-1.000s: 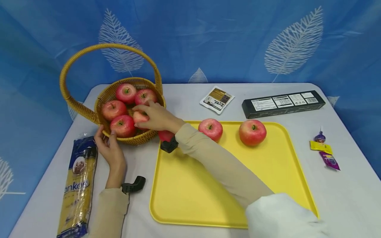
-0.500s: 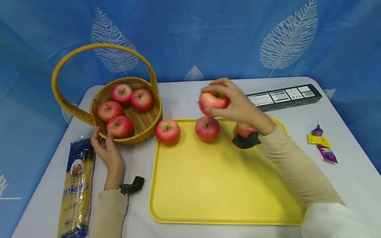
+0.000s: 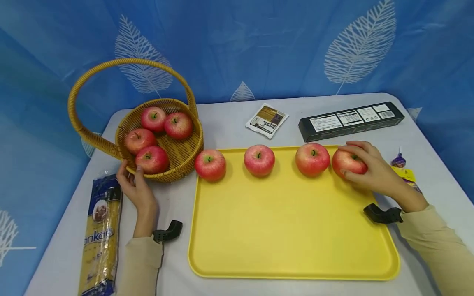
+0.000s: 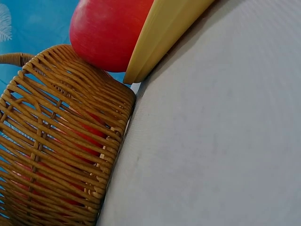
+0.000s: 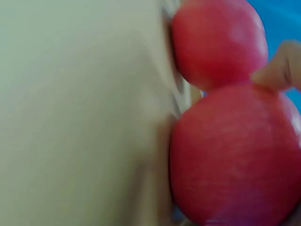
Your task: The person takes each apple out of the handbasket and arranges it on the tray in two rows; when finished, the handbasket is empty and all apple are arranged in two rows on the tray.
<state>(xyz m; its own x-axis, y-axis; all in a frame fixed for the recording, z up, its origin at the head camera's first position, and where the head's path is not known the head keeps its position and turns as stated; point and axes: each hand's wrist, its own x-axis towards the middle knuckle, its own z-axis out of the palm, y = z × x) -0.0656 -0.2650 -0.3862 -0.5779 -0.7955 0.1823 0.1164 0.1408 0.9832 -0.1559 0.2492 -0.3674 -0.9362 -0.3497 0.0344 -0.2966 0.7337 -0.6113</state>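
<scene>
At the tray's back right corner, my right hand (image 3: 375, 172) grips a red apple (image 3: 348, 163), thumb in front and fingers behind. In the right wrist view this apple (image 5: 235, 155) sits low beside a second apple (image 5: 218, 42), with a fingertip on its top. My left hand (image 3: 140, 195) holds the near rim of the wicker basket (image 3: 185, 164), which has a tall arched handle. Inside the basket lie several apples (image 3: 152, 159), leaving bare weave at its right side. Along the back of the yellow tray (image 3: 289, 230) stand three other apples (image 3: 259, 160) in a row.
A long noodle packet (image 3: 100, 242) lies left of the left forearm. Behind the tray are a small white-and-brown sachet (image 3: 267, 120) and a long black box (image 3: 352, 121). Small wrapped sweets (image 3: 405, 174) lie right of the tray, partly behind the right hand.
My right hand has taken an apple out of the basket, carried it rightward over the tray and brought it down at the back right corner. My left hand has stayed at the basket rim.
</scene>
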